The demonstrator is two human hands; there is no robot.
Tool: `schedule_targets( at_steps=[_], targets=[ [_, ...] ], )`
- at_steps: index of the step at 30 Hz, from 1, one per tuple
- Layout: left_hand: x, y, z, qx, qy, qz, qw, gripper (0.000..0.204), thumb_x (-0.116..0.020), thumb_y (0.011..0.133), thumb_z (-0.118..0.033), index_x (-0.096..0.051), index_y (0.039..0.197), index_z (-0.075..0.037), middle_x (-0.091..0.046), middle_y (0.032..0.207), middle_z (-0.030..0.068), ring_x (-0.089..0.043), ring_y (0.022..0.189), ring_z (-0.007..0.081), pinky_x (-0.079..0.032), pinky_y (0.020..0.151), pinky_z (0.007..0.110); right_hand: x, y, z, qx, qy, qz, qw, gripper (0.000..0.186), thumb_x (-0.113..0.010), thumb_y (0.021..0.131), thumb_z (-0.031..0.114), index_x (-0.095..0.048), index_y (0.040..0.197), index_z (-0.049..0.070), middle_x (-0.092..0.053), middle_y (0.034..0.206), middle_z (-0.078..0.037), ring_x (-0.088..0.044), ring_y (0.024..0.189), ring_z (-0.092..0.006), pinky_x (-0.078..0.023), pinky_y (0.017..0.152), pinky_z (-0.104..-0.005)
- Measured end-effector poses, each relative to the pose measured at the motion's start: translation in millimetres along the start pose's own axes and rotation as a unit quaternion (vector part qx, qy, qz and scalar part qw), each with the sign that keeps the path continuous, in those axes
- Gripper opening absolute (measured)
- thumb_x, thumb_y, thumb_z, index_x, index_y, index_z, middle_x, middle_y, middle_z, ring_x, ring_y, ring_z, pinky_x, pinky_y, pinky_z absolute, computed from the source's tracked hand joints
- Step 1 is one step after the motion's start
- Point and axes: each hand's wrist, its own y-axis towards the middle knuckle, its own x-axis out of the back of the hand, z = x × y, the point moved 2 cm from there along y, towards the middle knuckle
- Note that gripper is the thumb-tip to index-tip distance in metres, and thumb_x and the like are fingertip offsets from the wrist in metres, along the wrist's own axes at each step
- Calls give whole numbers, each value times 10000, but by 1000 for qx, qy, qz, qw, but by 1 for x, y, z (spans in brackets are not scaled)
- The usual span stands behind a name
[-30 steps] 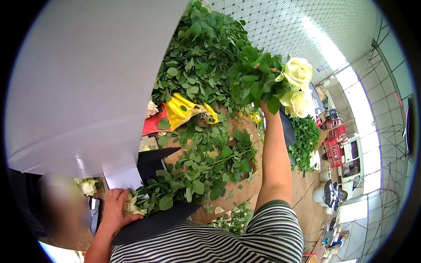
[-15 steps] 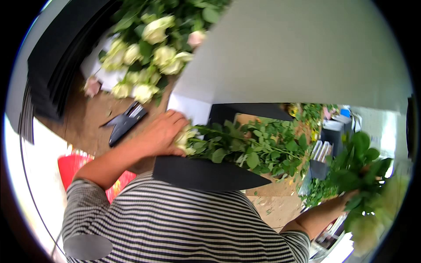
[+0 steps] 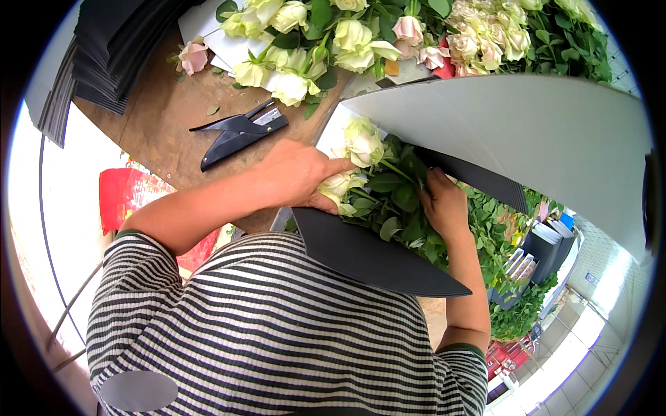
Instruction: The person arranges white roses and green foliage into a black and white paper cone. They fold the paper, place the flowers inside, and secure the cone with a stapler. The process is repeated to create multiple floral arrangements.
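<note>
My left hand (image 3: 302, 173) is curled around pale cream-green roses (image 3: 362, 144), its index finger lying between two blooms and its thumb beneath the lower one. My right hand (image 3: 446, 204) is closed at the leafy stems (image 3: 402, 184) of these roses, its fingertips partly hidden among leaves. The roses lie inside a folded cardboard sheet; its tall white panel (image 3: 513, 118) stands beyond them. A black corrugated flap (image 3: 368, 253) of it rises between the flowers and my striped shirt.
A black plier stapler (image 3: 243, 132) lies on the brown wooden table (image 3: 149, 128). Loose cream roses (image 3: 291, 55) and a pink rose (image 3: 192, 57) lie farther back, with a bunch of roses (image 3: 489, 35) at far right. Black sheets (image 3: 114, 48) are stacked at left; cut greenery (image 3: 524, 305) lies at right.
My right hand has come in from the far right with a leafy rose and now works inside the folded sheet. Another rose head shows beside my left hand. The white panel leans lower.
</note>
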Motion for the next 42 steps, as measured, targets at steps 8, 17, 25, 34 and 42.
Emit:
schedule_targets(
  at_steps=[8, 17, 25, 34, 42],
  targets=[
    [4, -1, -1, 36, -1, 44, 998, 738, -768, 659, -484, -543, 1292, -178, -633, 657, 132, -639, 637, 328, -477, 558, 421, 46, -16, 20, -18, 95, -67, 993, 210, -709, 732, 28, -664, 934, 64, -620, 920, -84, -612, 813, -256, -498, 687, -356],
    [2, 0, 1, 27, 11, 48, 998, 691, -743, 690, -504, -552, 1272, -184, -640, 659, 124, -641, 633, 329, -485, 551, 426, -4, 38, 52, 66, 110, -29, 991, 221, -680, 796, 141, -597, 995, 90, -627, 909, -71, -619, 831, -286, -491, 670, -368],
    [-1, -2, 2, 40, 8, 60, 997, 680, -723, 714, -515, -539, 1282, -189, -646, 672, 133, -644, 635, 331, -489, 560, 423, -33, 46, 47, 40, 210, -32, 976, 129, -622, 842, 102, -573, 957, 74, -646, 970, -98, -627, 852, -319, -488, 693, -397],
    [0, -2, 0, -68, 31, -17, 997, 693, -763, 674, -434, -543, 1262, -142, -609, 1087, 131, -653, 690, 294, -508, 576, 397, -47, 51, 57, 118, 111, -171, 972, 182, -660, 755, 56, -629, 924, 116, -608, 882, -20, -625, 765, -228, -510, 614, -332],
    [6, 12, -5, -105, 88, 44, 990, 570, -763, 698, -435, -624, 1141, -104, -366, 1433, 132, -676, 745, 273, -550, 626, 370, -27, 50, 56, 85, 88, -176, 977, 148, -668, 789, 105, -637, 934, 110, -624, 922, -23, -635, 726, -245, -522, 597, -347]
  ],
)
